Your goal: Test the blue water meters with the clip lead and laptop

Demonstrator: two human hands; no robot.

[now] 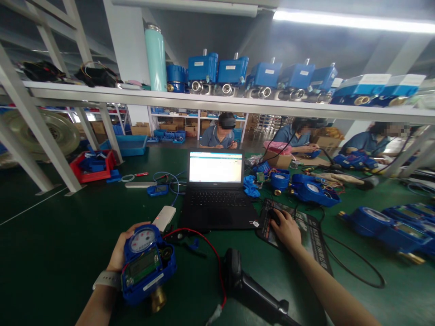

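Note:
My left hand [119, 253] is wrapped round a blue water meter [147, 265] with a round dial, a green display and a brass fitting underneath, holding it above the green table. A red wire runs from the meter across the table. My right hand [285, 228] rests closed over a black mouse [273, 216] on a dark mouse pad [311, 237], just right of an open black laptop [215, 190] whose screen is lit. A white oblong device [165, 218] lies between the meter and the laptop.
A black handheld scanner [251, 287] lies near the front edge. More blue meters [312, 188] sit to the right, and others at far right [401, 226]. A red tray [91, 165] stands at back left. An overhead shelf [136, 95] carries blue meters and a teal bottle [155, 56]. Three people sit opposite.

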